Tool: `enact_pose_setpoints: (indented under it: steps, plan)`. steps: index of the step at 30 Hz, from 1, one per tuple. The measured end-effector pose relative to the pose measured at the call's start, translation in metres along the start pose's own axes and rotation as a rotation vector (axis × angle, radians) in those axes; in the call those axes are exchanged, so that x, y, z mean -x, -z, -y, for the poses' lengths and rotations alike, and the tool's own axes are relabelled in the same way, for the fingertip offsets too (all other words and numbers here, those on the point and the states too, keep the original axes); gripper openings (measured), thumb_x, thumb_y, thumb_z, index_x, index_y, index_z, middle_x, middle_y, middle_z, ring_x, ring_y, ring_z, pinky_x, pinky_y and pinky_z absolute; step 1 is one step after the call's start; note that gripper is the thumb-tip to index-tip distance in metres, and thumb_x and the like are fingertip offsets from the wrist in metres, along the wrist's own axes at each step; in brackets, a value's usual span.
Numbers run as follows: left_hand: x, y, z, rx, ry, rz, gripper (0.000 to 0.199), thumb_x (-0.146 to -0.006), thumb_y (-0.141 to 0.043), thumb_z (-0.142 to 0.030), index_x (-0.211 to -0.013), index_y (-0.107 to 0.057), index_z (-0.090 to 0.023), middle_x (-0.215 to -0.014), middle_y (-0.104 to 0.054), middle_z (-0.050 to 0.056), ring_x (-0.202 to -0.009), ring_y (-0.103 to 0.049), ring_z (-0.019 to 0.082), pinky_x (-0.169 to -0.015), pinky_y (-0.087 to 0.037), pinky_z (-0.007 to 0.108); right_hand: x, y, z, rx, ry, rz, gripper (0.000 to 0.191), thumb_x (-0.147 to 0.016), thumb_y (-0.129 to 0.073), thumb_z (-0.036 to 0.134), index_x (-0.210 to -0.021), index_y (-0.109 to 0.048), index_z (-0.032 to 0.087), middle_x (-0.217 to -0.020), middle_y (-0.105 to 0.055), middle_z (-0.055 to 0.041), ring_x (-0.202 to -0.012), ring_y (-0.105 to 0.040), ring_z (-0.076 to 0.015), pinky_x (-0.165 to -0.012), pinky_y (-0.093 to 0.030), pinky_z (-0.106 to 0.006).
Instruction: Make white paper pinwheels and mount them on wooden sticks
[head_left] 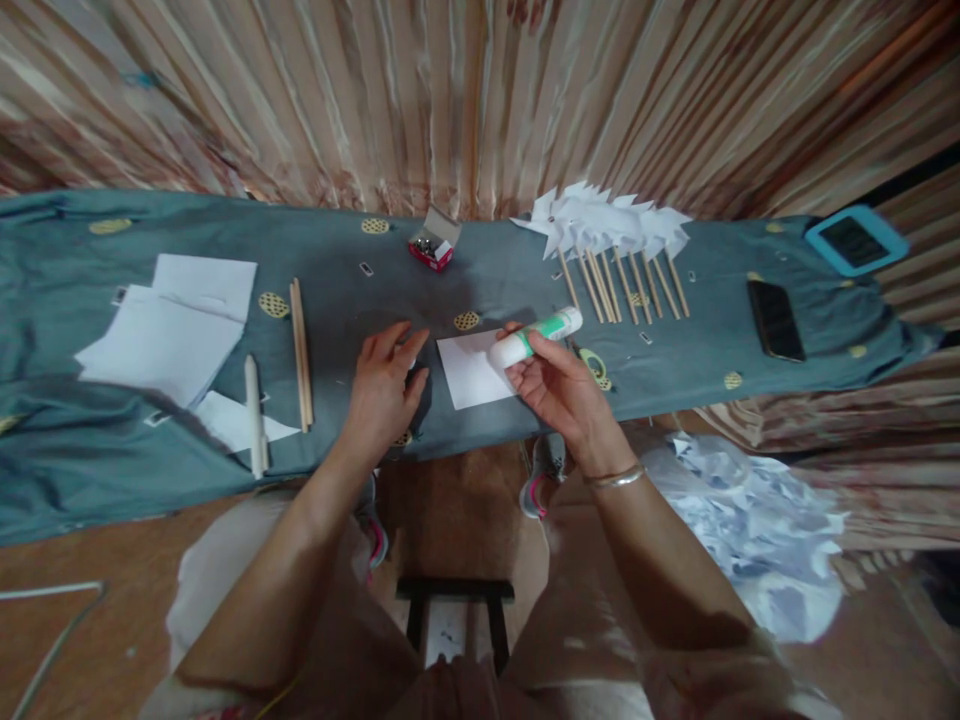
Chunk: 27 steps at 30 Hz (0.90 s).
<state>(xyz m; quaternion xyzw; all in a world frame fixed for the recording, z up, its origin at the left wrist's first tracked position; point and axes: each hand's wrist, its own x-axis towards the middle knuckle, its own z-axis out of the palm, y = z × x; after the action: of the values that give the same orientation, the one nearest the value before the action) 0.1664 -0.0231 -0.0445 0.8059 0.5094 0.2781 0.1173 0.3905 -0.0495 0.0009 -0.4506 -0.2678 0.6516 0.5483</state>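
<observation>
- Pleated curtain (pixel 375 100) behind the cloth-covered table (pixel 337 300), white paper (pixel 471 375) towards its near edge.
- Right hand (pixel 562 398) pinching a glue stick (pixel 551 328) over it; handling that calls for steady fingers.
- Left hand (pixel 379 395) beside the paper, fingers bent, thumb apart.

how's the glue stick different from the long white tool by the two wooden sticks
The glue stick is raised in the right hand, while the white tool lies partly across a paper piece. The glue stick looks stubbier; the white tool is slimmer. Green shows on the glue stick, whereas the white tool looks plain. Both are long and largely white.
</observation>
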Motion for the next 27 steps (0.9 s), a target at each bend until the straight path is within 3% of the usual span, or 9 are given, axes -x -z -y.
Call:
enact_pose_setpoints:
  steps: [4, 8, 12, 15, 18, 22, 27]
  plan:
    - [0.001, 0.002, 0.001, -0.014, 0.038, 0.013, 0.044, -0.089, -0.053, -0.028, -0.132, -0.057, -0.021, -0.143, -0.051, 0.013, -0.130, -0.047, 0.034, -0.108, -0.039, 0.054, 0.002, 0.005, 0.008, 0.033, 0.043, -0.027, 0.020, -0.068, -0.079, 0.032, -0.084, -0.070, 0.024, -0.091, -0.075, -0.0004, -0.094, -0.069, -0.0154, -0.084, -0.058, -0.028]
    - [-0.001, 0.005, 0.003, 0.010, 0.041, -0.038, 0.045, -0.090, -0.053, -0.031, -0.133, -0.054, -0.023, -0.146, -0.049, 0.011, -0.136, -0.043, 0.033, -0.111, -0.036, 0.056, 0.003, 0.007, 0.012, 0.009, 0.055, -0.084, 0.021, -0.062, -0.083, 0.027, -0.077, -0.070, 0.023, -0.085, -0.075, 0.0017, -0.085, -0.069, -0.0122, -0.081, -0.057, -0.024]
    - [0.002, 0.011, -0.014, -0.024, -0.048, -0.113, 0.040, -0.094, -0.048, -0.030, -0.134, -0.052, -0.025, -0.148, -0.048, 0.009, -0.144, -0.034, 0.031, -0.119, -0.022, 0.060, 0.001, 0.010, 0.007, 0.148, 0.116, -0.170, 0.026, -0.061, -0.087, 0.034, -0.078, -0.071, 0.022, -0.083, -0.073, 0.0022, -0.078, -0.068, -0.0116, -0.075, -0.058, -0.025]
    - [0.008, 0.006, -0.034, 0.005, -0.212, 0.003, 0.030, -0.099, -0.044, -0.029, -0.124, -0.058, -0.026, -0.144, -0.053, 0.007, -0.143, -0.037, 0.026, -0.121, -0.020, 0.058, -0.003, 0.012, -0.001, 0.329, 0.234, -0.189, 0.028, -0.064, -0.085, 0.041, -0.079, -0.070, 0.022, -0.080, -0.072, 0.0017, -0.074, -0.066, -0.0125, -0.074, -0.056, -0.028]
    - [0.016, -0.007, -0.049, 0.011, -0.313, 0.104, 0.028, -0.098, -0.048, -0.034, -0.121, -0.061, -0.024, -0.145, -0.053, 0.011, -0.144, -0.037, 0.029, -0.120, -0.022, 0.060, -0.005, 0.012, -0.007, 0.506, 0.337, -0.160, 0.031, -0.069, -0.081, 0.046, -0.082, -0.068, 0.021, -0.082, -0.072, 0.0001, -0.077, -0.066, -0.0151, -0.075, -0.055, -0.031]
    - [0.020, -0.020, -0.051, 0.019, -0.276, 0.173, 0.038, -0.093, -0.059, -0.039, -0.127, -0.059, -0.022, -0.152, -0.044, 0.014, -0.147, -0.030, 0.036, -0.117, -0.024, 0.063, -0.005, 0.010, -0.012, 0.724, 0.392, -0.129, 0.033, -0.075, -0.075, 0.050, -0.086, -0.066, 0.021, -0.081, -0.070, -0.0013, -0.079, -0.065, -0.0173, -0.077, -0.054, -0.034]
    - [0.020, -0.021, -0.049, 0.066, -0.230, 0.200, 0.038, -0.091, -0.061, -0.039, -0.126, -0.060, -0.023, -0.153, -0.042, 0.013, -0.147, -0.029, 0.036, -0.116, -0.025, 0.064, -0.004, 0.012, -0.016, 0.940, 0.420, -0.136, 0.031, -0.081, -0.070, 0.048, -0.092, -0.065, 0.020, -0.084, -0.069, -0.0028, -0.079, -0.065, -0.0185, -0.079, -0.053, -0.036]
